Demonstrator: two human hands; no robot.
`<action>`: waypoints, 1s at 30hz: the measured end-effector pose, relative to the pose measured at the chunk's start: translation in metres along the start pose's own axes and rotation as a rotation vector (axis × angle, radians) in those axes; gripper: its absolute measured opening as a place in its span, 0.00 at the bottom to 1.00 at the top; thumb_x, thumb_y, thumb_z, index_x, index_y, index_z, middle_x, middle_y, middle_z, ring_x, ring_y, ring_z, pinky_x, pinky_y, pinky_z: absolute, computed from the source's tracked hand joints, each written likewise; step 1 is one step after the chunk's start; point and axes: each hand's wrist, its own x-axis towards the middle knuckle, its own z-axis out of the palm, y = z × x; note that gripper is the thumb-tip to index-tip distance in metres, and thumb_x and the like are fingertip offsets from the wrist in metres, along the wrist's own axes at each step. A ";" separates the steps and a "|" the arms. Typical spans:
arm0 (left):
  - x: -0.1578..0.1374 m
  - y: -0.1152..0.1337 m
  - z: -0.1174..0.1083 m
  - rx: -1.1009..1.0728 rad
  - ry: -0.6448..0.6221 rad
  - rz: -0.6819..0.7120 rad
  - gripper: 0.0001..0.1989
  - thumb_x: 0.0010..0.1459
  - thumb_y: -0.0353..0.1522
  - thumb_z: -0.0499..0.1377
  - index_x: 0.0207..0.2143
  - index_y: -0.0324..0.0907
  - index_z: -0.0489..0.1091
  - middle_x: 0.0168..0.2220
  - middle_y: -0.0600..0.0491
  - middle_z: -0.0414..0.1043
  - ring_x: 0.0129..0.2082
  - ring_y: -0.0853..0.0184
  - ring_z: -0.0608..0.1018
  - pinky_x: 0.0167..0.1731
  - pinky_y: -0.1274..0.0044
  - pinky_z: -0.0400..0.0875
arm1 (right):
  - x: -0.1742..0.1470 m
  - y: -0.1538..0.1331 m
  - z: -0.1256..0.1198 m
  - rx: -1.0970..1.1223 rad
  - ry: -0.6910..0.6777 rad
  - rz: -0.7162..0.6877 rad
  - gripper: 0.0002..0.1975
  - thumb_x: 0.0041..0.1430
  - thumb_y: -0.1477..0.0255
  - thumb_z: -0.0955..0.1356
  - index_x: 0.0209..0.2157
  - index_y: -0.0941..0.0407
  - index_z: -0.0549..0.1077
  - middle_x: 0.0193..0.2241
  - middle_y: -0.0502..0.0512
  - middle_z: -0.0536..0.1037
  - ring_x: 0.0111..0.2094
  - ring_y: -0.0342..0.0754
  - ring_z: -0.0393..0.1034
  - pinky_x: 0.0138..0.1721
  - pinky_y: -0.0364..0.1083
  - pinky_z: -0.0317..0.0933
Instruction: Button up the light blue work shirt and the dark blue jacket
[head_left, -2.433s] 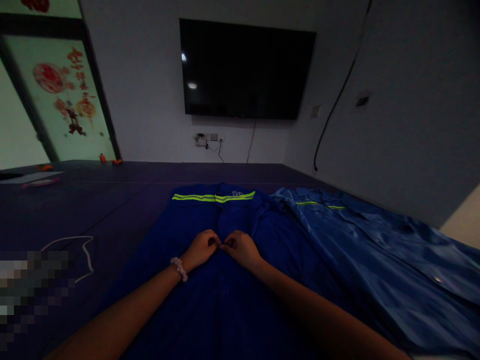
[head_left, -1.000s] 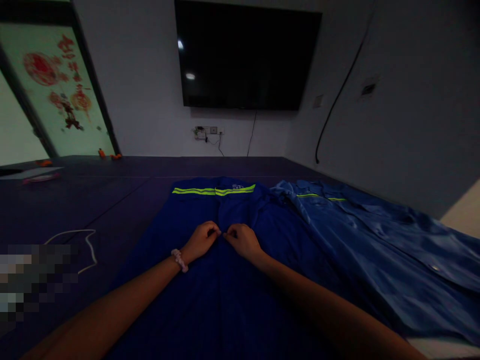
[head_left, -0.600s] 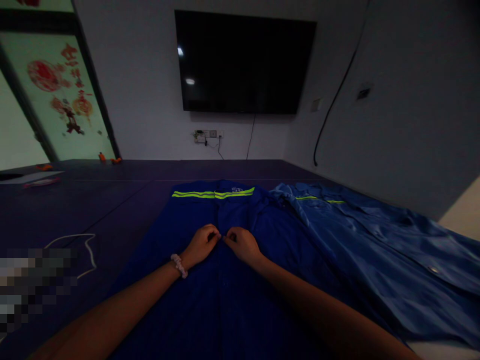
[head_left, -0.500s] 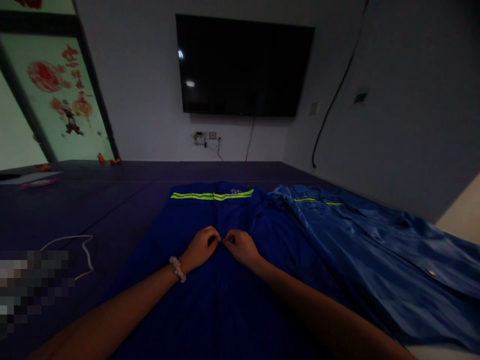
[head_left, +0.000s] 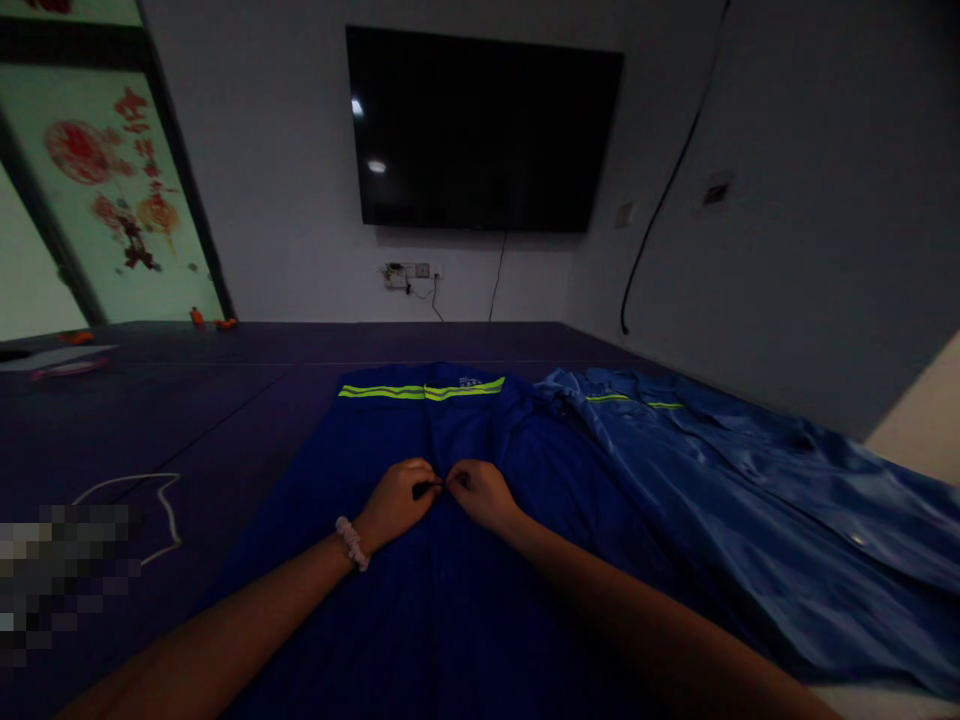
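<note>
A dark blue work jacket (head_left: pixel 375 430) lies spread out before me, its front opening running down the middle and a yellow-green reflective stripe (head_left: pixel 382 392) across its chest. Over that opening my left hand (head_left: pixel 401 497), a scrunchie (head_left: pixel 352 543) on its wrist, is closed in a pinch. Close beside it, fingertips nearly meeting, my right hand (head_left: pixel 480 493) also pinches at the front edge. Dark cloth shows between thumb and finger of the left hand. Whether a button sits between the fingertips is too small and dark to tell.
To the right lies a lighter blue jacket (head_left: pixel 697 480), overlapping the dark one's side. A white cable (head_left: pixel 171 510) curls on the purple floor (head_left: pixel 247 400) at left. Small orange toys (head_left: pixel 225 323) lie by the door. A television (head_left: pixel 487 130) hangs on the far wall.
My left fingers have shifted slightly and dark cloth now shows in their pinch. My right hand stays almost where it was. The view has turned slightly to the right.
</note>
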 end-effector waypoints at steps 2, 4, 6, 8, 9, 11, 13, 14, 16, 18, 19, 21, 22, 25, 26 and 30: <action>0.000 0.000 0.000 -0.010 0.011 -0.012 0.06 0.50 0.28 0.56 0.28 0.39 0.73 0.30 0.51 0.73 0.31 0.69 0.73 0.34 0.78 0.66 | 0.000 0.000 0.000 0.001 -0.005 -0.003 0.08 0.48 0.77 0.63 0.25 0.56 0.74 0.25 0.51 0.77 0.26 0.42 0.69 0.26 0.38 0.56; 0.000 0.000 -0.001 -0.018 0.018 -0.021 0.05 0.50 0.28 0.56 0.27 0.40 0.73 0.30 0.51 0.73 0.31 0.69 0.74 0.33 0.78 0.67 | -0.001 -0.001 -0.001 0.000 -0.011 -0.011 0.07 0.47 0.77 0.64 0.25 0.56 0.74 0.25 0.50 0.76 0.26 0.42 0.68 0.27 0.39 0.56; 0.001 0.000 -0.002 -0.022 0.016 -0.032 0.06 0.50 0.28 0.56 0.26 0.40 0.73 0.30 0.51 0.73 0.31 0.68 0.74 0.33 0.78 0.67 | -0.001 -0.001 -0.003 -0.010 -0.024 -0.028 0.06 0.47 0.76 0.65 0.26 0.56 0.74 0.24 0.50 0.76 0.26 0.42 0.67 0.26 0.39 0.55; 0.001 0.001 -0.002 -0.025 0.016 -0.051 0.06 0.49 0.28 0.56 0.26 0.40 0.73 0.30 0.51 0.73 0.32 0.68 0.74 0.34 0.78 0.67 | -0.001 0.000 -0.006 -0.021 -0.056 -0.061 0.05 0.48 0.75 0.66 0.27 0.56 0.75 0.25 0.50 0.76 0.25 0.41 0.66 0.26 0.39 0.55; 0.001 0.001 -0.002 -0.029 0.016 -0.062 0.05 0.49 0.28 0.56 0.26 0.40 0.73 0.30 0.51 0.74 0.31 0.68 0.74 0.34 0.78 0.67 | 0.000 0.000 -0.008 -0.024 -0.074 -0.081 0.04 0.48 0.75 0.66 0.27 0.56 0.75 0.25 0.49 0.75 0.25 0.41 0.66 0.26 0.39 0.55; 0.000 0.001 -0.002 -0.040 0.018 -0.082 0.06 0.48 0.28 0.56 0.26 0.40 0.73 0.29 0.52 0.74 0.30 0.69 0.74 0.33 0.78 0.67 | 0.001 0.002 -0.010 -0.023 -0.093 -0.123 0.04 0.49 0.75 0.67 0.28 0.56 0.74 0.25 0.49 0.75 0.25 0.41 0.65 0.26 0.39 0.54; 0.000 0.001 -0.002 -0.058 0.025 -0.088 0.06 0.48 0.28 0.56 0.26 0.40 0.73 0.29 0.52 0.74 0.29 0.69 0.74 0.32 0.78 0.67 | 0.002 0.004 -0.011 -0.020 -0.084 -0.159 0.02 0.49 0.75 0.67 0.27 0.57 0.74 0.25 0.49 0.74 0.26 0.41 0.65 0.27 0.39 0.54; 0.000 0.001 -0.002 -0.067 0.029 -0.085 0.06 0.48 0.27 0.56 0.26 0.39 0.73 0.29 0.52 0.74 0.29 0.69 0.74 0.32 0.78 0.67 | 0.003 0.005 -0.011 -0.016 -0.077 -0.173 0.02 0.49 0.76 0.67 0.27 0.57 0.73 0.25 0.49 0.73 0.26 0.41 0.65 0.28 0.39 0.54; 0.000 0.002 -0.003 -0.080 0.032 -0.071 0.06 0.48 0.27 0.56 0.26 0.40 0.73 0.30 0.52 0.73 0.30 0.69 0.74 0.33 0.78 0.67 | 0.004 0.007 -0.010 0.002 -0.069 -0.180 0.01 0.48 0.77 0.68 0.27 0.57 0.72 0.24 0.48 0.72 0.26 0.40 0.64 0.28 0.39 0.54; 0.001 0.002 -0.004 -0.084 0.022 -0.057 0.06 0.48 0.26 0.55 0.25 0.40 0.73 0.30 0.52 0.73 0.31 0.70 0.73 0.33 0.78 0.66 | 0.005 0.008 -0.009 0.030 -0.071 -0.166 0.04 0.48 0.78 0.68 0.29 0.57 0.72 0.24 0.48 0.71 0.25 0.40 0.64 0.27 0.39 0.54; 0.001 0.002 -0.004 -0.084 0.014 -0.053 0.06 0.48 0.26 0.55 0.25 0.40 0.73 0.30 0.52 0.73 0.31 0.70 0.73 0.33 0.79 0.66 | 0.005 0.009 -0.009 0.041 -0.074 -0.163 0.07 0.47 0.78 0.68 0.31 0.57 0.72 0.25 0.47 0.71 0.25 0.40 0.63 0.27 0.39 0.55; 0.001 0.002 -0.004 -0.080 0.005 -0.052 0.06 0.48 0.26 0.55 0.25 0.40 0.73 0.29 0.53 0.73 0.31 0.70 0.73 0.32 0.79 0.66 | 0.006 0.010 -0.009 0.044 -0.081 -0.179 0.14 0.47 0.79 0.69 0.38 0.55 0.71 0.26 0.47 0.71 0.27 0.40 0.64 0.29 0.39 0.55; 0.001 0.002 -0.004 -0.081 0.004 -0.053 0.06 0.48 0.26 0.55 0.25 0.40 0.73 0.29 0.53 0.73 0.31 0.70 0.73 0.32 0.79 0.66 | 0.007 0.011 -0.010 0.036 -0.087 -0.196 0.18 0.47 0.79 0.69 0.42 0.54 0.70 0.27 0.47 0.71 0.28 0.41 0.64 0.30 0.39 0.56; 0.001 0.001 -0.004 -0.099 0.005 -0.053 0.07 0.48 0.26 0.55 0.27 0.40 0.74 0.31 0.52 0.73 0.32 0.70 0.73 0.33 0.79 0.66 | 0.008 0.013 -0.012 -0.014 -0.124 -0.254 0.20 0.49 0.79 0.68 0.46 0.51 0.69 0.31 0.49 0.72 0.33 0.42 0.66 0.35 0.41 0.57; 0.001 0.000 -0.003 -0.108 0.004 -0.053 0.08 0.48 0.25 0.55 0.27 0.40 0.74 0.31 0.52 0.73 0.32 0.70 0.74 0.34 0.79 0.66 | 0.008 0.013 -0.013 -0.032 -0.142 -0.274 0.18 0.50 0.78 0.67 0.45 0.51 0.70 0.32 0.50 0.72 0.35 0.43 0.66 0.36 0.41 0.57; 0.001 -0.002 -0.002 -0.124 0.006 -0.056 0.07 0.48 0.26 0.55 0.26 0.40 0.74 0.30 0.52 0.73 0.32 0.69 0.73 0.34 0.78 0.67 | 0.008 0.012 -0.016 -0.077 -0.185 -0.321 0.13 0.53 0.77 0.66 0.40 0.52 0.73 0.34 0.52 0.72 0.38 0.44 0.66 0.38 0.42 0.57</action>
